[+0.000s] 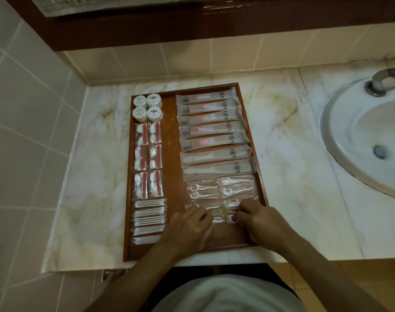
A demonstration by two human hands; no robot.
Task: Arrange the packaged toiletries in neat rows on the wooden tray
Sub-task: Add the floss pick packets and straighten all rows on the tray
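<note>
A wooden tray [169, 143] lies on the marble counter. Its left column holds small round white jars [147, 107], vanity packets with red strips [149, 158] and cotton bud packets [149, 218]. On the right lie long toothbrush and comb sleeves [212, 131] in a stack of rows, then clear floss pick packets [223, 192] in two columns. My left hand [187, 226] and my right hand [259, 221] rest on the tray's near right part, fingertips pressing on the nearest floss pick packets. My fingers hide those packets partly.
A white sink basin [360, 140] with a metal tap [385, 81] sits at the right of the counter [293, 154]. Tiled walls close the left and back. A dark wooden frame [192, 25] runs above the back tiles.
</note>
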